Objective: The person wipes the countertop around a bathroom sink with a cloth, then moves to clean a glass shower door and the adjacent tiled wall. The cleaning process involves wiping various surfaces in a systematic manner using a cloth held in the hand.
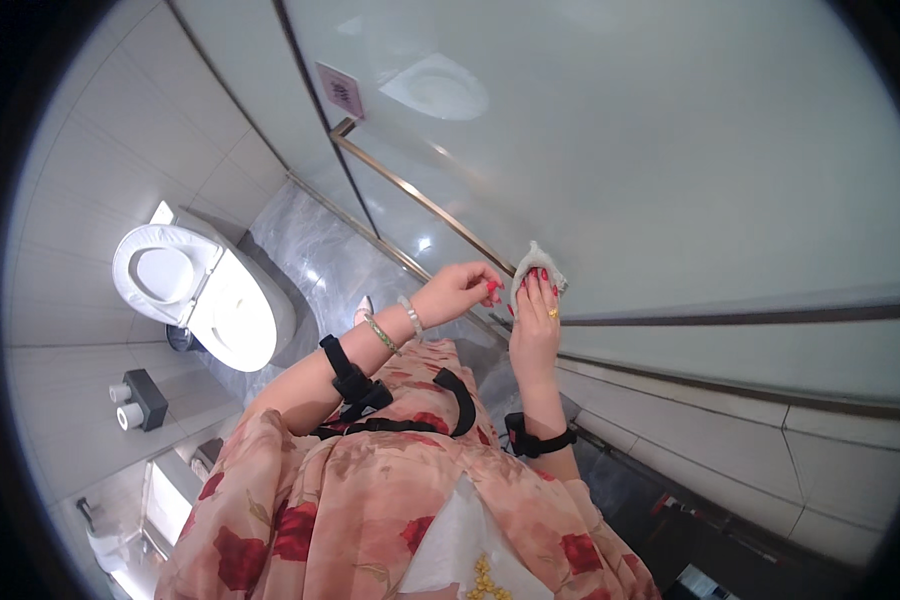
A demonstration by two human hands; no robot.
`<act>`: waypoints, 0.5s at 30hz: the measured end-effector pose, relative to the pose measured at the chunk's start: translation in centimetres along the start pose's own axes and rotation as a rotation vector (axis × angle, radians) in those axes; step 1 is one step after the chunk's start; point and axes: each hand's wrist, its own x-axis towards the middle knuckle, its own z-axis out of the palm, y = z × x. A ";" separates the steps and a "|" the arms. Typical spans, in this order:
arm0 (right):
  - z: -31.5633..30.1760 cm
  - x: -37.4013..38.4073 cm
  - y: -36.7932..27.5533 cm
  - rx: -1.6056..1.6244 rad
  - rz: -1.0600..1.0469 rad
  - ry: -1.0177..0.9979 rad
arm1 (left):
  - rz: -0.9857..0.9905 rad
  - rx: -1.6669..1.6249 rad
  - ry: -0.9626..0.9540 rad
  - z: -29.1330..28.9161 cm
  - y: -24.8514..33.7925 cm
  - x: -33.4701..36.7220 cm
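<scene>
My right hand [536,318] lies over a crumpled pale grey cloth [526,262], fingers pressing it against the frosted glass door [650,180]. The cloth is at the near end of a long brass-coloured bar handle [420,197], and partly hides that end. Just left of it, my left hand [462,287] hovers near the bar with its fingers curled in and nothing visible in them. Both hands have red nails. Black straps circle both of my forearms.
A white toilet [232,318] with its lid up stands at the left on a grey marbled floor [300,240]. Two paper rolls on a dark holder [147,400] are on the tiled wall. A pink sign [340,92] is fixed beside the handle's far end. Tiles [700,420] run below the glass.
</scene>
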 end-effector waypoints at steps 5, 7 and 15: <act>2.5 3.0 -2.0 0.029 0.007 0.008 | 0.013 0.005 0.060 -3.6 -0.3 -1.7; 4.1 4.7 -2.7 -0.016 -0.050 -0.032 | 0.017 0.017 0.083 -5.3 -0.3 -2.4; 10.8 12.9 -7.9 0.048 -0.096 -0.042 | -0.003 0.032 0.087 -13.5 -0.2 -4.7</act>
